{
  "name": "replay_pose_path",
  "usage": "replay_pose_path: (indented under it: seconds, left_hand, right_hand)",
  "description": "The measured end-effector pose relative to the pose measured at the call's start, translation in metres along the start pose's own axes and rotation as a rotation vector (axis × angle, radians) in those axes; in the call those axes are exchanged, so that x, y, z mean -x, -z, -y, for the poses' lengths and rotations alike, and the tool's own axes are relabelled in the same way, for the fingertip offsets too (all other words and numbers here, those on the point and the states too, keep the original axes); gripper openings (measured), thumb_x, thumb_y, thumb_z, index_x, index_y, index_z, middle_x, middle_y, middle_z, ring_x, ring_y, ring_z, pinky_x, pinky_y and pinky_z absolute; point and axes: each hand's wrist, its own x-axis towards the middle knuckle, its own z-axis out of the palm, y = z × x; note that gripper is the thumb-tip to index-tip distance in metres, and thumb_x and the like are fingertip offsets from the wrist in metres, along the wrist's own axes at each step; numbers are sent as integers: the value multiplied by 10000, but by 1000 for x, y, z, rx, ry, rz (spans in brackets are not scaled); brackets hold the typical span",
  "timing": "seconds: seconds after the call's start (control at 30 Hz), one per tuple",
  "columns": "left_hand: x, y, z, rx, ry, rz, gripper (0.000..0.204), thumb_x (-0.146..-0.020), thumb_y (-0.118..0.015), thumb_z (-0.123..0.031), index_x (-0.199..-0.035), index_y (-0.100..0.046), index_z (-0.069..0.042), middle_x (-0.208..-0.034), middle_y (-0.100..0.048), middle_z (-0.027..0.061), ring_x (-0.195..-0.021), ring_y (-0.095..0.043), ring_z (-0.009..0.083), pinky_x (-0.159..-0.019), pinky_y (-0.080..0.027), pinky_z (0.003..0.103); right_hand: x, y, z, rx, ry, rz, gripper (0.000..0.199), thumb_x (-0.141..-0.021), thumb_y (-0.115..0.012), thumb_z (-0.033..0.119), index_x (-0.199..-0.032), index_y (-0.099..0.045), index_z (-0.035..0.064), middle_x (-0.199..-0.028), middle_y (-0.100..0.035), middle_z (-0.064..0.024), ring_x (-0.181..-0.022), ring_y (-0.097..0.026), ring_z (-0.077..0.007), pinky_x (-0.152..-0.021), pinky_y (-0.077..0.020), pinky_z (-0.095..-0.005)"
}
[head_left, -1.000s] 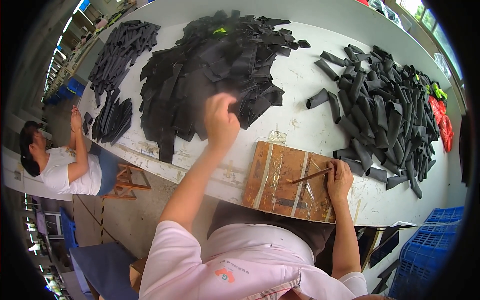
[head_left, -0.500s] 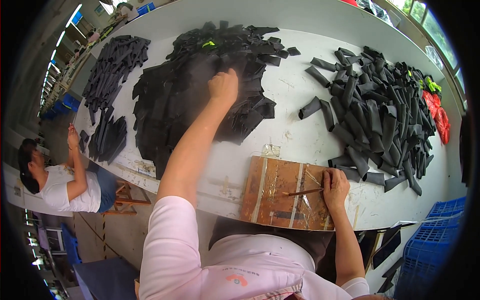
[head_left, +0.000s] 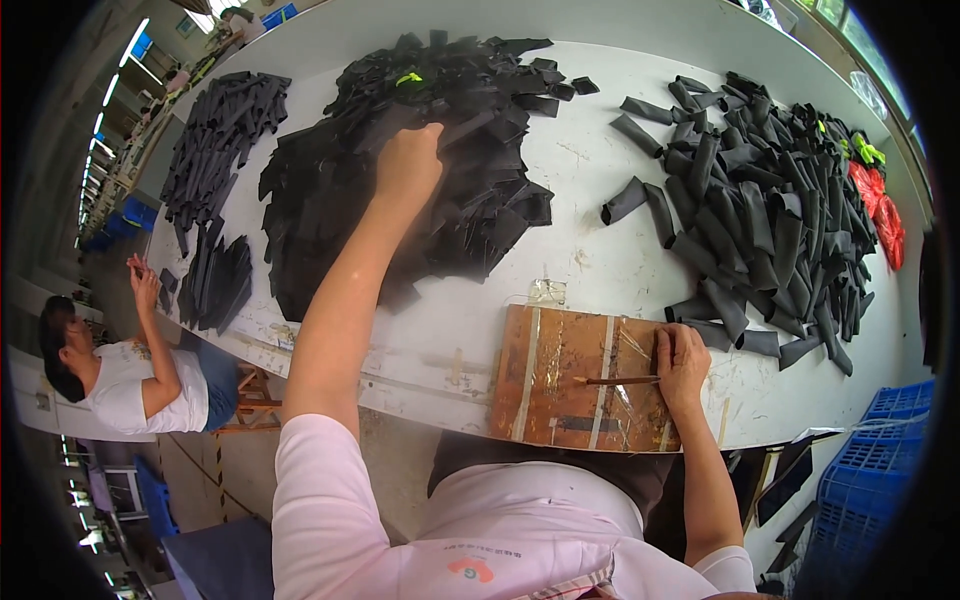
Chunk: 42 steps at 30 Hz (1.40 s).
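Note:
My left hand [head_left: 408, 165] reaches far forward onto a large heap of flat black fabric pieces [head_left: 420, 150], fingers curled around one piece at its top. My right hand [head_left: 684, 362] rests on a brown wooden board [head_left: 560, 385] at the table's near edge and grips a thin brown stick-like tool [head_left: 612, 380] that lies across the board. Strips of clear tape cross the board.
A pile of rolled black pieces [head_left: 770, 210] covers the right of the white table [head_left: 590, 250], with red fabric [head_left: 880, 215] beyond. Smaller black stacks [head_left: 222, 130] lie at left. A seated person [head_left: 125, 365] works at lower left. Blue crates [head_left: 880, 470] stand at right.
My left arm has stretched farther forward, the hand moving from the heap's near edge up to its middle. My right hand has stayed on the board with the tool.

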Motion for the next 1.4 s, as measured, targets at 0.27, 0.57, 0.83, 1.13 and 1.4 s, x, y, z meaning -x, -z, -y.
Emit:
replay_pose_path:
  seconds: [0.27,0.57,0.83,1.13,1.4]
  left_hand:
    - [75,19,-19,111,-111,22,398,-651,-561,74,-1031,-562,-43,-766,-587,201,-740,-576,353,-649,-468,405]
    - [195,11,-72,284,-133,235,391,-707,-512,10,-1094,-520,-47,-768,-553,150,-616,-577,305,-556,-474,376]
    - [227,21,-106,232,-210,489,676,-667,-650,-114,-1264,-339,-47,-1073,-434,272,-914,-515,362,-736,-457,384]
    - [156,21,-49,403,-107,328,417,-716,-578,-23,-1122,-478,-22,-1119,-504,147,-993,-494,338,-840,-414,376]
    - [126,-62,-33,127,-432,117,256,-620,-571,36,-862,-526,-36,-884,-526,96,-882,-506,278,-679,-436,355]
  right_hand:
    - [0,-2,-1,8,-33,18,44,-786,-540,91,-783,-536,47,-698,-546,-108,-649,-527,-297,-563,-405,-384]
    - [-1,-2,-2,34,7,-5,50,-786,-542,95,-786,-539,44,-697,-545,-115,-643,-529,-299,-554,-405,-380]
    - [1,-3,-1,25,-31,18,99,-796,-536,113,-794,-552,15,-713,-562,-138,-643,-543,-311,-573,-419,-367]
    - [2,-3,-5,-5,-27,13,60,-791,-542,111,-797,-548,52,-699,-548,-113,-654,-533,-295,-566,-412,-377]
    - [0,-3,-1,-3,-33,8,60,-791,-542,112,-783,-541,53,-702,-552,-100,-656,-534,-284,-562,-413,-374]
